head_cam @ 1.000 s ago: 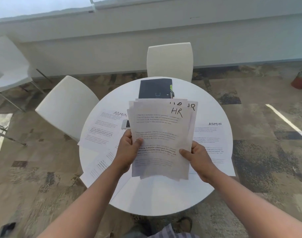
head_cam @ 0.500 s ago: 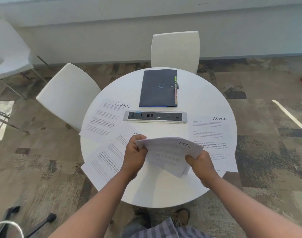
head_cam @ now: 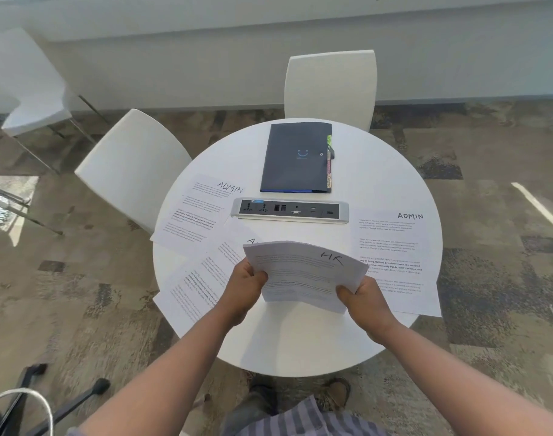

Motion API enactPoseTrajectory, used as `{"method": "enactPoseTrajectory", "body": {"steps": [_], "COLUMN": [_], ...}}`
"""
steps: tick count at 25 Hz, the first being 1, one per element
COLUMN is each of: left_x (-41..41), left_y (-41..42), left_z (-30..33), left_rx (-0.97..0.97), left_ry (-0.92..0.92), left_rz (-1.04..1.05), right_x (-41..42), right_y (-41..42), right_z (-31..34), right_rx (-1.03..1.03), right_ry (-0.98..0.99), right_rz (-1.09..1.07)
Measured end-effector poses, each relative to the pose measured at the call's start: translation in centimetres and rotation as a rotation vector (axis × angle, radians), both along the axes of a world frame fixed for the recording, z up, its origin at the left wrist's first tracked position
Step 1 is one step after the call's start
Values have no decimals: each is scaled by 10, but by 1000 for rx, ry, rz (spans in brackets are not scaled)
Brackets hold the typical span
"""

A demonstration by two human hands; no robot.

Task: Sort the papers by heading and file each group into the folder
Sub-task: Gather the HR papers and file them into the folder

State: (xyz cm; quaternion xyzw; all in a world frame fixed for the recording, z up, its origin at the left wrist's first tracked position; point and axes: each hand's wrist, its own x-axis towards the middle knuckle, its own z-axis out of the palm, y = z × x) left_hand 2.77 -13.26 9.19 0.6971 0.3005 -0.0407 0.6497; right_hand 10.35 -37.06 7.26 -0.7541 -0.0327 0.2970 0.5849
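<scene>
Round white table [head_cam: 300, 350] on mottled brown-grey carpet [head_cam: 489, 278]. White chairs at 12 [head_cam: 330, 86], 10 [head_cam: 133, 165] and far 10 o'clock [head_cam: 26, 86]. Pale wall [head_cam: 206, 67] behind.

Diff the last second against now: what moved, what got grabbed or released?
The HR stack came down from upright before the camera to a low, near-flat hold over the table, uncovering the folder and power strip. Left hand and right hand keep gripping it; nothing released. The ADMIN sheets stayed put.
</scene>
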Motion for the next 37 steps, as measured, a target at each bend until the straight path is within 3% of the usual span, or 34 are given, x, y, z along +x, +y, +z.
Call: {"method": "enactPoseTrajectory", "body": {"steps": [4, 8, 12, 25, 33, 37], "left_x": [2, -5, -4, -4, 14, 31], "left_y": [-2, -13, -11, -19, -5, 5], "left_z": [1, -8, -16, -22, -14, -5], "left_rx": [56, 76, 41, -10, -1, -153], "left_ry": [-20, 41, 17, 51, 23, -8], "left_rz": [85, -30, 54, -71, -62, 109], "right_x": [8, 3, 5, -4, 23, 48], "right_y": [3, -3, -3, -12, -19, -37], "right_z": [-2, -18, -13, -22, 2, 15], "right_rx": [14, -57, -57, -58, 45, 183], "right_ry": [-18, 26, 52, 108, 109, 217], "right_rz": [-27, -5, -43, 44, 10, -4]}}
